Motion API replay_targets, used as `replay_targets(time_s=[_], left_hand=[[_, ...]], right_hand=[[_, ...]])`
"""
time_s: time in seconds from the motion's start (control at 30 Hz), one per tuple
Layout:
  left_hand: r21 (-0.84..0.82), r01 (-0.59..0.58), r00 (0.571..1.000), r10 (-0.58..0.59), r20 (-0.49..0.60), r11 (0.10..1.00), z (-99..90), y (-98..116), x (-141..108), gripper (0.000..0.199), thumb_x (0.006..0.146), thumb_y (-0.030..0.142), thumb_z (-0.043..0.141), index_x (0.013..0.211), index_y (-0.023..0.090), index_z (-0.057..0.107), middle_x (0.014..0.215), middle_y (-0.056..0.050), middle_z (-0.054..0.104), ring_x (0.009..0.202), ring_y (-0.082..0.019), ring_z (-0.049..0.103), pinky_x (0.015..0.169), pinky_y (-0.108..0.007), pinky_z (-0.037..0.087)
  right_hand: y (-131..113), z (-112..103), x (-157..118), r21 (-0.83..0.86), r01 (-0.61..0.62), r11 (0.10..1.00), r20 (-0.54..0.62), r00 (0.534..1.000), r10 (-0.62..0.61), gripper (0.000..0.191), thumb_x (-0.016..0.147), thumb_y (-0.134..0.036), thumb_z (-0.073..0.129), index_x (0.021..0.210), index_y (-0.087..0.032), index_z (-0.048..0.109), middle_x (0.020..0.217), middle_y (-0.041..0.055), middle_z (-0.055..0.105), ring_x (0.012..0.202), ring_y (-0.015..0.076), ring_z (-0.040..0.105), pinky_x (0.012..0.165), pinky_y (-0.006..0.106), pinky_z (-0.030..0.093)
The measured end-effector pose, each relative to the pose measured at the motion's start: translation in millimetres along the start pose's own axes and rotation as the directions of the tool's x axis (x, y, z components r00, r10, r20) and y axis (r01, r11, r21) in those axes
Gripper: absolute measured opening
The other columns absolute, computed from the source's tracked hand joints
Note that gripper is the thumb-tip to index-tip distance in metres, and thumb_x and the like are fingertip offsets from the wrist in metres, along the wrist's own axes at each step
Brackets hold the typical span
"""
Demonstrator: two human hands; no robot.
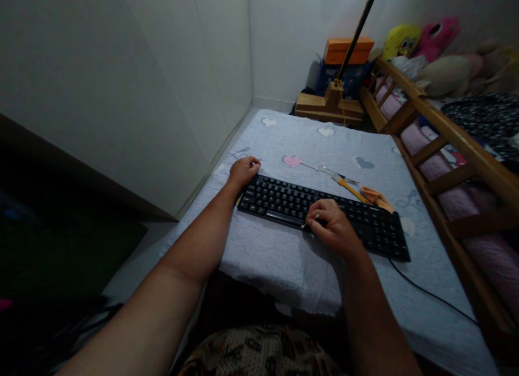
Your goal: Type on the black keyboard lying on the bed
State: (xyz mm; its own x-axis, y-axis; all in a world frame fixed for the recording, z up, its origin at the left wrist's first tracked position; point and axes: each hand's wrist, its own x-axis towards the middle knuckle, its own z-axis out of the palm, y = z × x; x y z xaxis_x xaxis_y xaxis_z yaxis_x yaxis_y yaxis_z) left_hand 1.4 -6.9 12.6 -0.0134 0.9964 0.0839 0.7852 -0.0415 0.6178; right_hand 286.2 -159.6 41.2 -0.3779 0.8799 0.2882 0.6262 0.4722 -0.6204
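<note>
A black keyboard (279,198) lies at a slant on the cloth-covered table. My left hand (243,171) is closed at its far left corner, fingers curled against the edge; their undersides are hidden. Between the thumb and fingers of my right hand (329,222) is a thin white cotton swab (305,224), its tip down at the near edge below the space bar. This hand covers some keys right of the middle. Behind the keyboard lie a flat brush with a yellow handle (349,189), a folded orange-brown cloth (377,197) and thin metal tools (310,166).
The keyboard's black cable (436,296) runs off to the right. A pale wardrobe (162,84) borders the left side, a wooden bed rail (450,130) the right. At the far end stand a wooden post base (330,103) and an orange box (348,51).
</note>
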Motion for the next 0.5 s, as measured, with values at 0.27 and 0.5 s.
replay_targets(time_s=[0.27, 0.5], left_hand=[[0.007, 0.01, 1.0, -0.01, 0.002, 1.0, 0.1, 0, 0, 0.03, 0.086, 0.03, 0.056, 0.106, 0.02, 0.076, 0.092, -0.005, 0.074, 0.084, -0.019, 0.063, 0.079, -0.029, 0.047], [0.007, 0.004, 1.0, -0.004, 0.003, 1.0, 0.2, 0, 0, 0.03, 0.086, 0.029, 0.056, 0.106, 0.019, 0.076, 0.093, -0.006, 0.074, 0.084, -0.02, 0.063, 0.081, -0.03, 0.047]], right_hand=[[-4, 6, 2, 0.003, 0.009, 1.0, 0.008, 1.0, -0.009, 0.018, 0.09, -0.022, 0.059, 0.077, -0.024, 0.07, 0.092, 0.0065, 0.066, 0.095, 0.0242, 0.057, 0.088, 0.045, 0.045], [-3, 13, 4, 0.007, 0.035, 0.999, 0.032, 0.999, -0.035, 0.016, 0.092, -0.023, 0.061, 0.084, -0.026, 0.074, 0.096, 0.0069, 0.067, 0.099, 0.0251, 0.056, 0.09, 0.046, 0.045]])
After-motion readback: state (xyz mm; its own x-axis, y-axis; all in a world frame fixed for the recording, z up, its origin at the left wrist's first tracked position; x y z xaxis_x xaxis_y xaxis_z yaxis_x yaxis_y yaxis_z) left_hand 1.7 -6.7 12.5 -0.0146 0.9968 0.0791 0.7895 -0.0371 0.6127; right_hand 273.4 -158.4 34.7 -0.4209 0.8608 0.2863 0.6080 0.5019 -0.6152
